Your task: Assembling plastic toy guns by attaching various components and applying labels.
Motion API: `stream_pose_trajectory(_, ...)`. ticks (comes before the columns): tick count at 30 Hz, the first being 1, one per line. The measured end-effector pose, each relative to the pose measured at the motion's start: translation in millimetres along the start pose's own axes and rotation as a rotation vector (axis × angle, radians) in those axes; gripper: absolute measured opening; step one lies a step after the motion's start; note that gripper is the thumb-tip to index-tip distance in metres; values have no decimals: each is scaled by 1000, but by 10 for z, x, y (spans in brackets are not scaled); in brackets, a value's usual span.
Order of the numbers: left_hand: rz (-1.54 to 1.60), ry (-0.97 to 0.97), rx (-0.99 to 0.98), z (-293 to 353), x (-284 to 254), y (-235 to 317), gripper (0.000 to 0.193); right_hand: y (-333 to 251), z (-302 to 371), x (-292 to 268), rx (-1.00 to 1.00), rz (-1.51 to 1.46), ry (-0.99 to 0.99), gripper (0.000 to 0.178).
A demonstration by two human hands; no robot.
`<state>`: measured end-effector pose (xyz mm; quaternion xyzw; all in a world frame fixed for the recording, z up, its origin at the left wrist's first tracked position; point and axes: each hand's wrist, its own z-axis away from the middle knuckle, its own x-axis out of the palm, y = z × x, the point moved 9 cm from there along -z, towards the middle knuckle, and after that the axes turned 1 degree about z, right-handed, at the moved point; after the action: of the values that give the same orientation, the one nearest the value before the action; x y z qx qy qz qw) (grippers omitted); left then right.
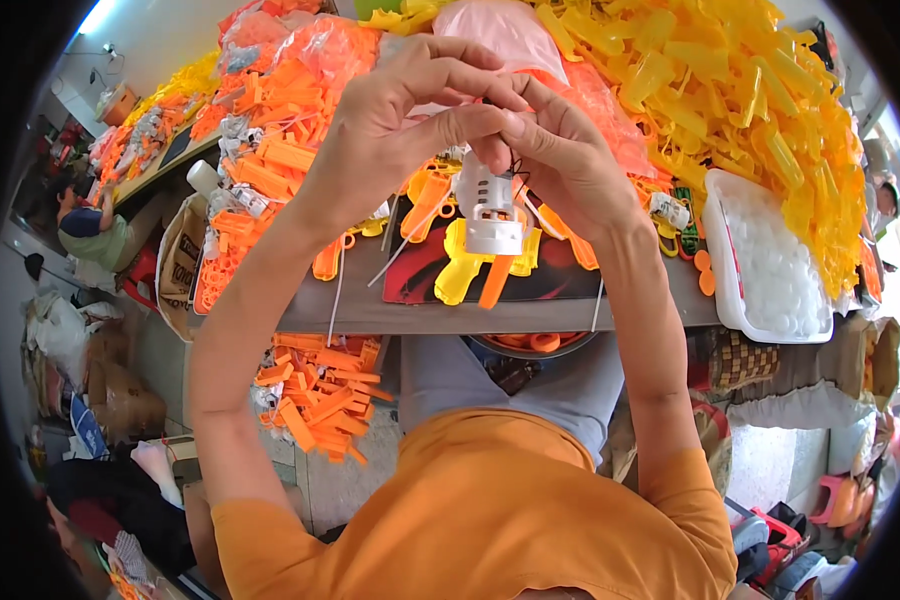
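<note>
My left hand [410,115] and my right hand [570,155] meet above the table with fingertips pinched together. Below them hangs a whitish slotted plastic part [492,205] with a round collar at its lower end. Its upper end goes behind my left fingers, which appear to grip it. Thin dark wires [516,170] come down beside it from the fingertips. What my right thumb and forefinger pinch is too small to make out. Beneath the part lie a yellow plastic piece [457,268] and an orange plastic strip [495,280].
Orange pieces [285,160] are heaped at the left, yellow pieces [710,70] at the right. A white tray [720,250] of whitish round pieces stands at the table's [430,318] right end. More orange pieces [325,395] lie below the edge. Another person [95,225] sits far left.
</note>
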<state>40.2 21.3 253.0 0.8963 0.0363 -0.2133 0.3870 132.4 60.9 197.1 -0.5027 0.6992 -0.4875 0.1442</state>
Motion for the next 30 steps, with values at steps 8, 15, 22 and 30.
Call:
stream_pose_trajectory(8,-158,29,69,31,41,45,18,22,305,13,-211,167,139,20)
stream_pose_trajectory(15,-292,39,-39,331,213,-747,31,17,683,-705,-36,15,329,21)
stream_pose_trajectory(22,-751,-335,-202,1231,834,-1649,76,-316,727,-1100,313,611,369,19)
stream_pose_trajectory(30,-750,-81,-289,1222,912,-1531,71,1221,846,-873,457,1116,12,13)
